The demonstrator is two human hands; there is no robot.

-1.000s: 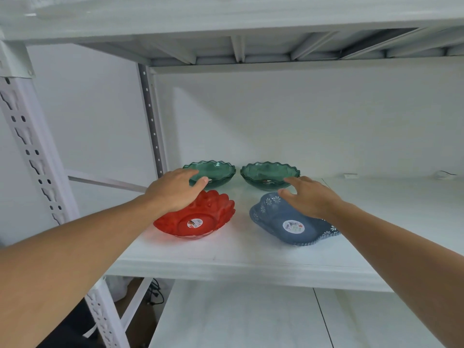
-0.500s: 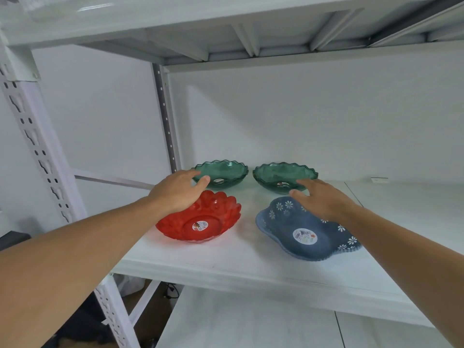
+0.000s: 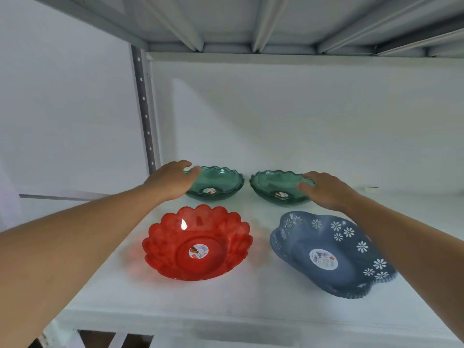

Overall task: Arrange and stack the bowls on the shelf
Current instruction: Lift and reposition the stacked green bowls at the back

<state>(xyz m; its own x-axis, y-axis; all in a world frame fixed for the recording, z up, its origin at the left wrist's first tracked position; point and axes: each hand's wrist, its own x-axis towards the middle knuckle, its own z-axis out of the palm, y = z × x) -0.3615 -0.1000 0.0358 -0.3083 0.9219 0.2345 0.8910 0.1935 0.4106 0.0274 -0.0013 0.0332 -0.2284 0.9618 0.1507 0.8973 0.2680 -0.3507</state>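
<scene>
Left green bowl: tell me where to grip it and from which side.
Pinch the left green bowl at its wavy left rim, coming from the left, where the left hand already is. The rim flares outward and the bowl sits upright; the right green bowl probably crowds its other side.

On the white shelf, 2 translucent dark green bowls sit toward the back edge. Nearer the front edge are a translucent red bowl and a slate-blue bowl patterned with white daisies.
</scene>
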